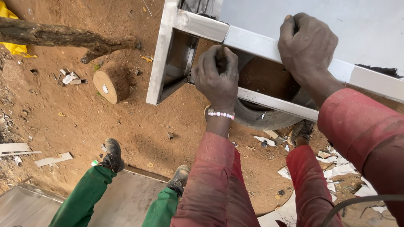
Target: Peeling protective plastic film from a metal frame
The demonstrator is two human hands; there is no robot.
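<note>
A frame of square steel tube (202, 26) with a pale sheet panel (362, 25) stands over the dirt ground. My right hand (307, 46) is clamped over the frame's upper bar, fingers wrapped across its far edge. My left hand (216, 77), with a pink and white bead bracelet at the wrist, is closed in a fist against the lower bar (277, 104), close to the frame's corner. Whether the fist holds anything is hidden. Both my arms wear red sleeves.
A worn tyre (261, 117) lies under the frame. Another person in green trousers and dark shoes (112, 155) stands at lower left on a metal sheet (126, 197). A cut log stump (110, 84), a branch (54, 37) and pale scraps (341, 168) lie about.
</note>
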